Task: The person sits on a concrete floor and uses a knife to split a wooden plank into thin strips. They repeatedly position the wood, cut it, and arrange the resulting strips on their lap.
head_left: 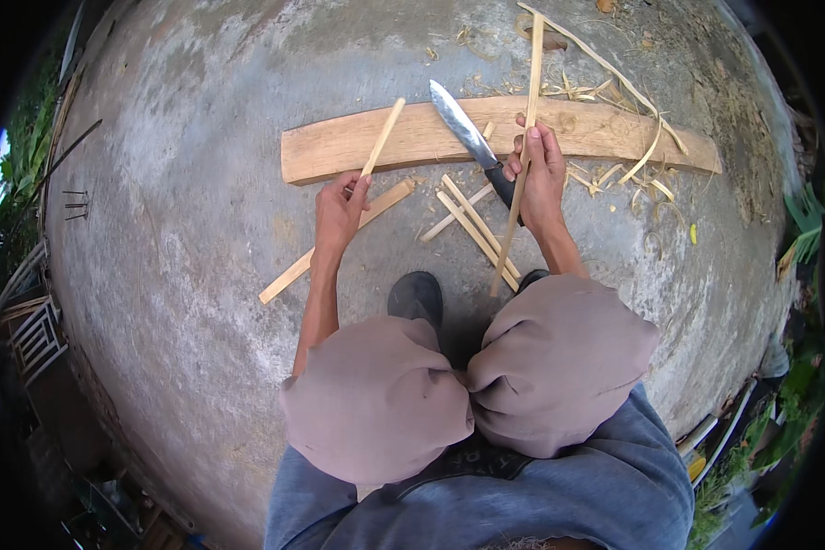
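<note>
My left hand (342, 209) pinches a short, pale wooden stick (383, 137), its upper end over the left part of a wooden plank (339, 147). In my right hand (543, 179) is a longer wooden strip (534, 69), held upright in the picture between thumb and fingers, its lower end near my right shoe. A knife (463, 126) with a broad shiny blade and a black handle lies across the plank. Its handle reaches just left of my right hand. Another wooden strip (293, 269) lies on the ground beside my left wrist. Several split sticks (478, 234) cross each other between my hands.
Curled wood shavings (651, 174) and a long thin peel (614, 69) lie around the plank's right side. The ground is rough concrete (183, 183). My dark left shoe (416, 298) is close to the sticks. Plants (802, 229) and a white rack (38, 339) edge the area.
</note>
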The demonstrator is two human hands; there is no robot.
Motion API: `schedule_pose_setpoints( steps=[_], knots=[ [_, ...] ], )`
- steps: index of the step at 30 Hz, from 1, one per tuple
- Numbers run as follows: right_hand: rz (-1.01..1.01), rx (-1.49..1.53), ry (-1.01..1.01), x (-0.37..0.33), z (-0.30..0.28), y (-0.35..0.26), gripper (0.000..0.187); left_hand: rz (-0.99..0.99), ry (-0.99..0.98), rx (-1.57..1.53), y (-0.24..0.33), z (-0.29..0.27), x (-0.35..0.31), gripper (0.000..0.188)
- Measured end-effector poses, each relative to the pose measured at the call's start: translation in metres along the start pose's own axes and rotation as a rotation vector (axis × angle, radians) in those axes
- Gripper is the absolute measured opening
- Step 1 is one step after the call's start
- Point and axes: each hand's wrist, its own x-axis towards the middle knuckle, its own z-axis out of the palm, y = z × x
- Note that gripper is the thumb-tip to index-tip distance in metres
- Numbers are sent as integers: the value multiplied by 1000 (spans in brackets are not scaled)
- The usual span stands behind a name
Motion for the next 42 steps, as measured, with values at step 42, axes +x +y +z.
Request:
schedule_pose_setpoints(
  steps=[42],
  knots=[
    [-282, -698, -235, -42, 55, 55, 41, -56, -169, -1214, 91, 93, -14, 53]
  ],
)
